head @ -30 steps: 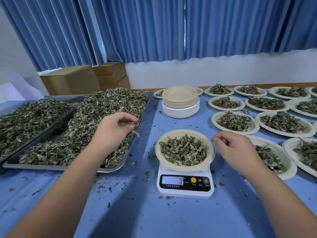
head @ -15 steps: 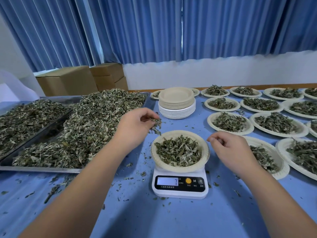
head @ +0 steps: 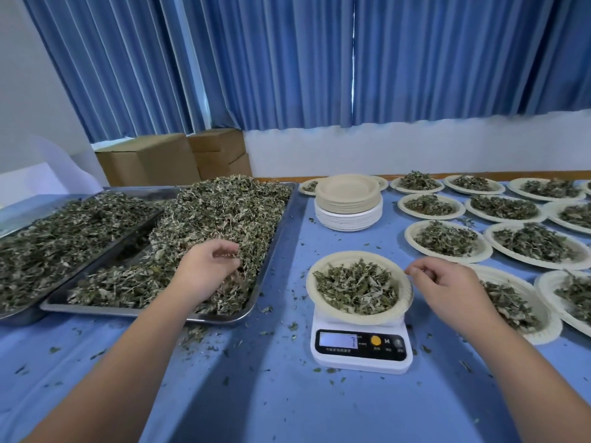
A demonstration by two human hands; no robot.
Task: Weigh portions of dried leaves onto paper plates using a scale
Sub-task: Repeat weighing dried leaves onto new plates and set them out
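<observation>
A white digital scale (head: 361, 348) stands on the blue table and carries a paper plate (head: 311, 284) holding a heap of dried leaves (head: 355, 289). To its left a metal tray (head: 128, 312) is piled with loose dried leaves (head: 224, 212). My left hand (head: 208, 270) is down in that pile near the tray's right side, fingers curled into the leaves. My right hand (head: 447, 289) hovers at the plate's right rim, fingers loosely curled, with nothing visible in it.
A stack of empty paper plates (head: 348, 199) stands behind the scale. Several filled plates (head: 447, 241) cover the table's right side, one (head: 518, 302) under my right wrist. A second leaf tray (head: 64, 225) sits far left, cardboard boxes (head: 150, 161) behind. Leaf crumbs litter the cloth.
My left hand carried a pinch of leaves toward the plate on the scale, then went back left into the tray pile. My right hand stayed by the plate's rim.
</observation>
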